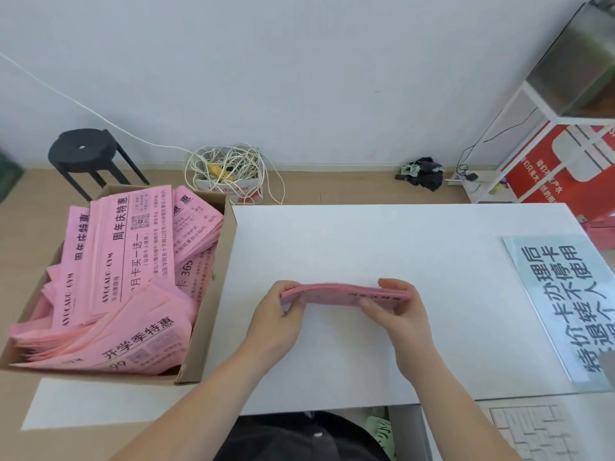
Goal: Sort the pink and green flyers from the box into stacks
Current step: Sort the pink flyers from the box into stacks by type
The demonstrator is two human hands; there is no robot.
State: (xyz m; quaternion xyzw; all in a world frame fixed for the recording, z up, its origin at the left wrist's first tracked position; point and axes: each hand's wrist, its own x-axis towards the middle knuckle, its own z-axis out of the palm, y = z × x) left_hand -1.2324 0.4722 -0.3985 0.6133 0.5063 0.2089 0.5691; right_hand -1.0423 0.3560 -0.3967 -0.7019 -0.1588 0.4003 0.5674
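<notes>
Over the middle of the white table (382, 241), a thin stack of pink flyers (336, 292) is held edge-on between both hands. My left hand (279, 319) grips its left end and my right hand (399, 314) grips its right end, fingers curled under the stack. To the left stands a cardboard box (213, 314) filled with several loose pink flyers (126, 267) printed in black. A pale green flyer (562, 307) with large black characters lies flat at the table's right edge.
On the floor behind the table are a black stool (83, 154), a tangle of white cable (229, 168) and a white shelf with a red box (565, 168). A keyboard (532, 430) shows at the lower right. Something green (379, 430) sits below the table edge.
</notes>
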